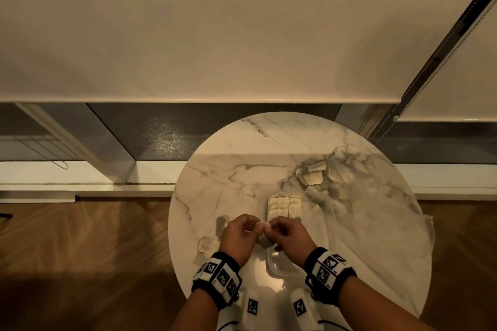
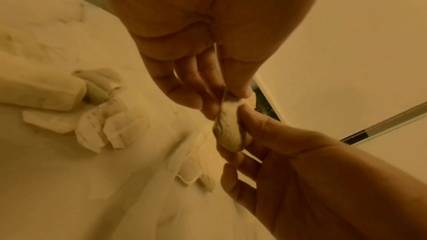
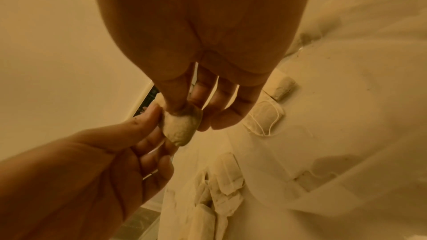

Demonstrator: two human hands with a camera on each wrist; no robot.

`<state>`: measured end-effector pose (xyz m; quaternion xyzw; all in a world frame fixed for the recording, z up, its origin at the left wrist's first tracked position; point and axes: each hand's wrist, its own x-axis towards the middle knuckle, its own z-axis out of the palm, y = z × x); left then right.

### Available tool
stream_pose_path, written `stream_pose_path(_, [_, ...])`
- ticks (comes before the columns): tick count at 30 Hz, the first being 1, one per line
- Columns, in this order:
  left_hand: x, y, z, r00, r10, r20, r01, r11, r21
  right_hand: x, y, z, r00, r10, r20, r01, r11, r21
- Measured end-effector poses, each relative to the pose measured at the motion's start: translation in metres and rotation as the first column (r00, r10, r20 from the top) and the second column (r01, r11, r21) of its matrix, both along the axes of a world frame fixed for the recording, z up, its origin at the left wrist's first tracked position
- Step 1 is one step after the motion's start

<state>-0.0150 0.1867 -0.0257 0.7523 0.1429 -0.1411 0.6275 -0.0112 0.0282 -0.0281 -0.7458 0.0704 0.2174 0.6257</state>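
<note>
Both hands meet over the near part of a round marble table and share one small pale tea bag. My left hand pinches the tea bag's top between thumb and fingers. In the right wrist view my right hand pinches the same tea bag from above, and the left hand grips its side. The left wrist view shows the right hand holding the bag from the lower right. A thin string runs up from the bag.
A clear plastic tray lies under my right wrist, with a row of packed tea bags at its far end. Loose tea bags lie farther back right, others left of my left hand. Beyond the table are a window sill and blinds.
</note>
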Motion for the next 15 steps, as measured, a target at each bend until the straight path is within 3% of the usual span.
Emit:
stream_pose_path(6, [0.005,-0.015,-0.004,0.999,0.034,-0.014,-0.034,0.999,0.006,0.006,-0.017,-0.002,0.995,-0.090,-0.032,0.091,0.994,0.060])
stream_pose_path(15, [0.009,-0.032,-0.010,0.999,0.024,0.023,-0.028,0.987,0.157,0.006,-0.039,-0.007,0.973,-0.208,0.101,0.207,0.978,0.027])
